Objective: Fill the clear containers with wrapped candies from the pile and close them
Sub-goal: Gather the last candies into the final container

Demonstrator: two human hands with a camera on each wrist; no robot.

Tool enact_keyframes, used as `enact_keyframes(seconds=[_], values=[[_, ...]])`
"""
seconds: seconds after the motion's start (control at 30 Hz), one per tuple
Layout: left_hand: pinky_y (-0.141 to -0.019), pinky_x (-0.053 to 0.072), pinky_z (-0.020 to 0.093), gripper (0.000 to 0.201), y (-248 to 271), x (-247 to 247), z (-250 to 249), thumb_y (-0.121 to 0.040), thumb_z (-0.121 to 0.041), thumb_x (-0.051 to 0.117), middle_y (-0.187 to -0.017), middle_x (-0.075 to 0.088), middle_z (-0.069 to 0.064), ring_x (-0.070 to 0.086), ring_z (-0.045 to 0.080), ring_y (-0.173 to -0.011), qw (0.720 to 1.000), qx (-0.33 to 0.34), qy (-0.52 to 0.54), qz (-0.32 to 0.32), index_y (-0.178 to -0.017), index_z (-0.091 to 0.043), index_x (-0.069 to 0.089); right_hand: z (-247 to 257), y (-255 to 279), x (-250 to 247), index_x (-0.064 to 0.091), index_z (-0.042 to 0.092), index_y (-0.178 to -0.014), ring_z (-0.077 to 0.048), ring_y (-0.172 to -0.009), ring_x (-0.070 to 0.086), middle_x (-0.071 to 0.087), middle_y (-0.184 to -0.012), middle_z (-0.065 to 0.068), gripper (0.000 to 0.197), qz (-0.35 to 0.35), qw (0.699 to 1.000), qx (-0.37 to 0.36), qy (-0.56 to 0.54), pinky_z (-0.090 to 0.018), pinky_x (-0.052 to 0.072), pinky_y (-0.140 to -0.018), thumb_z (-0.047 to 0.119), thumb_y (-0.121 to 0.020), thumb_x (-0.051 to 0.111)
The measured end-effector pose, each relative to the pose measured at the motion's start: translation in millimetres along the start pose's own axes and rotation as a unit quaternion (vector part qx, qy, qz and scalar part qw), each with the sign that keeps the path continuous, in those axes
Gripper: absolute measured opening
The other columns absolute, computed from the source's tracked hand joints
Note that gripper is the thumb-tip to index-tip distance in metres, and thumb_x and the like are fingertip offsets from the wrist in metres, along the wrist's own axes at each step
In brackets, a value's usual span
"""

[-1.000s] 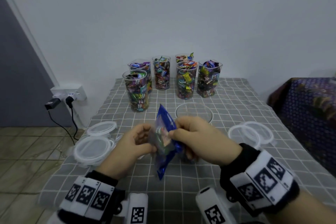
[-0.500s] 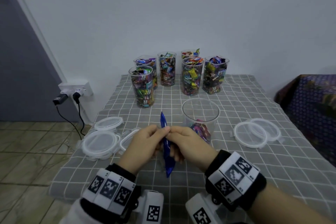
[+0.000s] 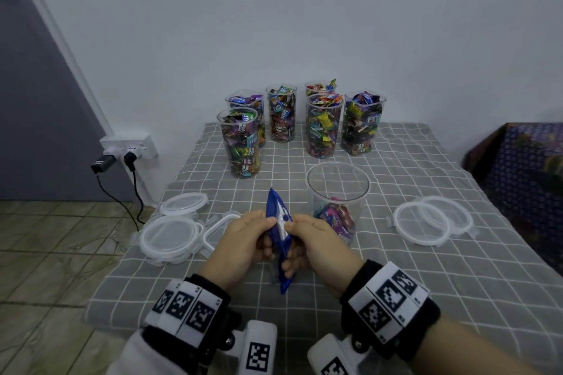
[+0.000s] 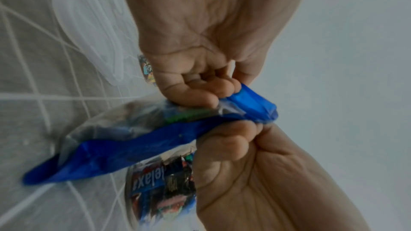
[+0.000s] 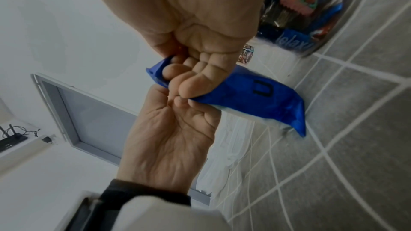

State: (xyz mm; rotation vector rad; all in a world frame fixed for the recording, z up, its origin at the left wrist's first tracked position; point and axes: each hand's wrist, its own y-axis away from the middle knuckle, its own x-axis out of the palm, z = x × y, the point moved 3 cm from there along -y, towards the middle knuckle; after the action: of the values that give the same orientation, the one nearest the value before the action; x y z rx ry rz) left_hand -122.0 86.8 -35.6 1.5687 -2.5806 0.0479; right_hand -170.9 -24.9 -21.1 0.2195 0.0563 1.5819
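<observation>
Glossy blue plastic bag (image 3: 281, 240); matt checked cloth (image 3: 396, 268); clear plastic lids (image 3: 169, 236).

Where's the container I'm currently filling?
In the head view, the part-filled container stands open just right of centre on the checked table, behind the right hand and in front of the six full containers.

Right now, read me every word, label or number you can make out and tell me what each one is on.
"Fruit Plus": wrapper in the back-row clear candy-filled cup.
"relax" (seen mirrored): blue wrapper in the nearly empty clear plastic container.
"U"-shaped black mark: blue plastic candy bag pinched by both hands.
Square black-and-white marker codes: wristbands; no words.
Other wrappers: too small or blurred.
</observation>
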Motion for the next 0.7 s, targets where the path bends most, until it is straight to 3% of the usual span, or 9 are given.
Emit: enact_keyframes(seconds=[0.07, 0.2, 0.5, 0.6, 0.7], values=[[-0.047, 0.040, 0.025, 0.022, 0.1, -0.6, 2.0, -0.079, -0.023, 0.053, -0.059, 0.044, 0.014, 0.042, 0.022, -0.051, 1.000, -0.003, 0.007, 0.003, -0.070, -0.004, 0.052, -3.5, -1.7, 0.5, 0.052, 0.001, -0.084, -0.014, -0.038, 0.052, 0.054, -0.048, -0.005, 0.025, -0.008, 1.000, 0.005, -0.019, -0.023, 0.046, -0.040, 0.009, -0.099, 0.034], [-0.050, 0.040, 0.026, 0.026, 0.2, -3.2, 5.6, -0.095, -0.010, 0.044, -0.061, 0.046, 0.014, 0.042, 0.022, -0.053, 1.000, -0.007, 0.010, -0.006, -0.071, -0.005, 0.051, -5.8, -4.0, 2.2, 0.051, 0.001, -0.081, -0.014, -0.036, 0.053, 0.053, -0.047, -0.007, 0.025, -0.011, 0.999, 0.014, -0.051, -0.023, 0.047, -0.039, 0.008, -0.099, 0.035], [-0.049, 0.039, 0.025, 0.027, 3.9, -1.4, 5.3, -0.096, -0.006, 0.036, -0.056, 0.050, 0.008, 0.042, 0.019, -0.052, 0.998, -0.021, 0.041, -0.031, -0.072, -0.005, 0.048, -8.0, -6.9, 5.7, 0.055, 0.000, -0.075, -0.015, -0.036, 0.053, 0.055, -0.052, -0.012, 0.031, -0.009, 0.996, 0.011, -0.087, -0.023, 0.048, -0.038, 0.005, -0.098, 0.034], [-0.049, 0.040, 0.025, 0.021, 4.5, -2.5, 7.3, -0.096, -0.009, 0.039, -0.062, 0.052, 0.015, 0.044, 0.023, -0.054, 0.999, -0.023, 0.028, -0.041, -0.080, -0.001, 0.049, -7.1, -5.8, 4.7, 0.054, 0.001, -0.075, -0.015, -0.035, 0.051, 0.053, -0.047, -0.008, 0.030, -0.006, 0.998, 0.012, -0.066, -0.023, 0.047, -0.037, 0.005, -0.097, 0.035], [-0.050, 0.042, 0.025, 0.017, 4.4, -2.6, 9.6, -0.094, -0.012, 0.044, -0.072, 0.053, 0.021, 0.047, 0.025, -0.059, 0.999, -0.025, 0.000, -0.040, -0.086, 0.000, 0.053, -2.6, -4.2, -0.6, 0.051, 0.003, -0.071, -0.016, -0.035, 0.044, 0.047, -0.043, -0.004, 0.025, -0.011, 1.000, -0.006, 0.025, -0.024, 0.040, -0.040, 0.005, -0.093, 0.039]])
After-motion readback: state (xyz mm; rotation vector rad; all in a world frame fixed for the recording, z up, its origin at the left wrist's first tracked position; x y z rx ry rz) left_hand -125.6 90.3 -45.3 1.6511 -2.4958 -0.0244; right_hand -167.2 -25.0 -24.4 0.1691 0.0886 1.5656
